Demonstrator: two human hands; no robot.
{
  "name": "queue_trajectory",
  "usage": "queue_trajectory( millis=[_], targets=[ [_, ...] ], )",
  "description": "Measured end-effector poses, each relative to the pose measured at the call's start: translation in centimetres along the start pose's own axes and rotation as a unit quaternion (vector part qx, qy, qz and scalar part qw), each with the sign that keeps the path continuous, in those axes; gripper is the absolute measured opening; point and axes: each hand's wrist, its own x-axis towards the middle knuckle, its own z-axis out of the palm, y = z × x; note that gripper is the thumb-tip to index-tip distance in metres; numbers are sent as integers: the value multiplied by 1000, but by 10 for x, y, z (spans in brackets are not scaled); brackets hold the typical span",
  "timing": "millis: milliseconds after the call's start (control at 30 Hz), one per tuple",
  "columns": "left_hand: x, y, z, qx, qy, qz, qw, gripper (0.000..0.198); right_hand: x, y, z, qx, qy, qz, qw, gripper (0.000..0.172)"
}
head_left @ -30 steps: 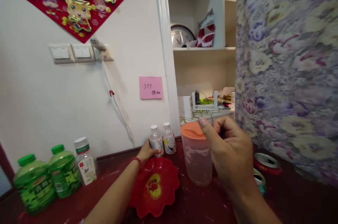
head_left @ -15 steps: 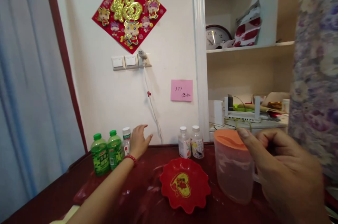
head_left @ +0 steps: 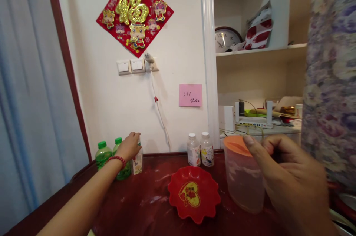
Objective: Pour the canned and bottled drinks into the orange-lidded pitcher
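The left hand point(head_left: 130, 147) is at the white-labelled bottle point(head_left: 137, 164), which stands upright near the back edge of the table point(head_left: 144, 206), left of its middle; whether the fingers are clamped on that bottle or merely beside it I cannot tell, since the hand covers its upper part; two green-capped bottles point(head_left: 102, 153) stand nearby, towards the table's back left corner. The right hand point(head_left: 297, 176) is at the pitcher point(head_left: 243, 186), well over on the table's right; its thumb meets the edge of the orange lid point(head_left: 236, 145) and its fingers curl in, so they look clamped on the pitcher's handle, itself hidden; the red plate point(head_left: 207, 191) lies just left of the pitcher; two clear bottles point(head_left: 194, 152) stand together at the back edge. As I judge it, the right hand's hold is made and the left hand's reach is done; a sure left hold is not yet plain, and the lid is on.
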Motion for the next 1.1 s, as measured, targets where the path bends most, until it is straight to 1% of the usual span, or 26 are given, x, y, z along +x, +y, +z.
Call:
queue_trajectory(
  millis=[100, 233, 300, 333, 367, 400, 433, 500, 533, 567, 633, 667, 733, 833, 933, 1000, 1033, 1100],
  targets=[
    [-7, 3, 1, -31, 2, 15, 999, 51, -1, -1, 1, -2, 2, 4, 1000, 49],
    [-14, -1, -1, -64, 23, 4, 998, 46, -2, 4, 1, -30, -6, -10, 999, 49],
    [-16, -2, -6, -93, 34, -11, 995, 50, -2, 7, 1, -50, -7, -11, 999, 50],
    [-17, 0, -10, -128, 40, -24, 991, 54, -3, 8, 2, -53, -8, -12, 998, 50],
    [-18, 4, -15, -182, 48, -40, 981, 60, -4, 9, 3, -46, -14, -12, 999, 50],
    [-20, 9, -21, -254, 56, -55, 964, 68, -5, 10, 5, -32, -23, -9, 999, 49],
    [-23, 17, -28, -334, 63, -66, 938, 77, -8, 10, 7, -15, -37, 0, 999, 47],
    [-33, 37, -42, -476, 70, -66, 874, 88, -13, 11, 13, 13, -73, 25, 997, 43],
    [-39, 48, -49, -520, 67, -55, 850, 88, -17, 12, 17, 18, -95, 38, 995, 40],
    [-46, 59, -56, -543, 64, -51, 836, 87, -20, 13, 20, 17, -119, 47, 992, 37],
    [-61, 78, -66, -566, 55, -43, 822, 78, -28, 17, 27, 15, -172, 51, 984, 32],
    [-68, 86, -69, -570, 51, -39, 819, 74, -31, 19, 30, 15, -201, 45, 978, 30],
    [-81, 97, -73, -564, 39, -29, 824, 67, -37, 23, 36, 7, -257, 26, 966, 26],
    [-96, 110, -77, -518, 34, 8, 855, 59, -44, 23, 41, -17, -331, 5, 944, 24],
    [-109, 123, -80, -456, 36, 70, 887, 53, -50, 16, 45, -29, -377, 16, 926, 30],
    [-118, 131, -79, -432, 32, 105, 895, 56, -54, 11, 47, -52, -400, 26, 915, 33],
    [-122, 134, -78, -423, 33, 123, 897, 57, -56, 9, 49, -71, -412, 28, 908, 32],
    [-130, 140, -73, -392, 59, 175, 901, 56, -61, 8, 51, -118, -424, 29, 897, 25]
  ],
)
